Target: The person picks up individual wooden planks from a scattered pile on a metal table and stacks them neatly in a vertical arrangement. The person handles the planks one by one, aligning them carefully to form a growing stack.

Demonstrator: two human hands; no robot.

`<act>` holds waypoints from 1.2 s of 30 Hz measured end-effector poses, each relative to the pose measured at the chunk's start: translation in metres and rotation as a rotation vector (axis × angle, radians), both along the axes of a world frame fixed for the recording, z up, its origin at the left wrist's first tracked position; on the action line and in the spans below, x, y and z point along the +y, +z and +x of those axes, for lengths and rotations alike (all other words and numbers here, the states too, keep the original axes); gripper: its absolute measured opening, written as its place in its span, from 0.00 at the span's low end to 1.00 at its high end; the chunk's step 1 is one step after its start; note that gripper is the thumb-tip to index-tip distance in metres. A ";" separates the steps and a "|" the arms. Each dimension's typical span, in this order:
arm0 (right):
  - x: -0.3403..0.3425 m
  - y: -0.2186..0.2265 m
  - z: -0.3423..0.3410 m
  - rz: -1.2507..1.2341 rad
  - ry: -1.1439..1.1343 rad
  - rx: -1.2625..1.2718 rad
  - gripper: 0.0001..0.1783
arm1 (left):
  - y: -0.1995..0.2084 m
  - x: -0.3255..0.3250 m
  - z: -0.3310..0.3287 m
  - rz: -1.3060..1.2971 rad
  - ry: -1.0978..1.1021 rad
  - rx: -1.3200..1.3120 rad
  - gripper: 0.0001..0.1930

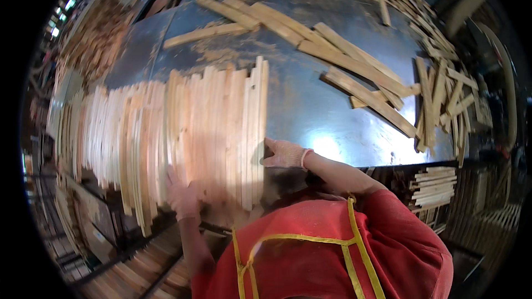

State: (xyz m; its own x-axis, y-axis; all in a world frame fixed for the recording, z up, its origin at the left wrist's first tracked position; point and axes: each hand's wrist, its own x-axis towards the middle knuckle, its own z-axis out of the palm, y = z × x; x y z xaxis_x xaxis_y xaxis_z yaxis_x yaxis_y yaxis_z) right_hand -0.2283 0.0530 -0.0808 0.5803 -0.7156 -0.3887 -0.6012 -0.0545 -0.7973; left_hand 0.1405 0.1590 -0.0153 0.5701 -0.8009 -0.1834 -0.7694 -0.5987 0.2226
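Observation:
A long row of pale wooden strips (216, 127) lies side by side on the metal table, with uneven ends. My left hand (184, 196), in a light glove and a little blurred, rests on the near part of the row with its fingers stretched forward along the strips. At the right side of the row is my right hand (286, 154), also gloved. Its fingers are apart and touch the edge of the outermost strip (261, 133); nothing shows inside its grasp. Both forearms reach in from the near side.
Loose boards (354, 69) lie crisscrossed on the metal table (293, 116) at the far right, and more boards (438, 99) heap at its right edge. Stacked wood (91, 33) stands at the far left. Below the table on the right is a pile of strips (434, 186).

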 end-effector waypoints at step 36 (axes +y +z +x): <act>-0.119 0.052 -0.335 -0.218 -0.595 0.307 0.66 | -0.072 -0.053 -0.237 -0.207 -0.643 -0.312 0.45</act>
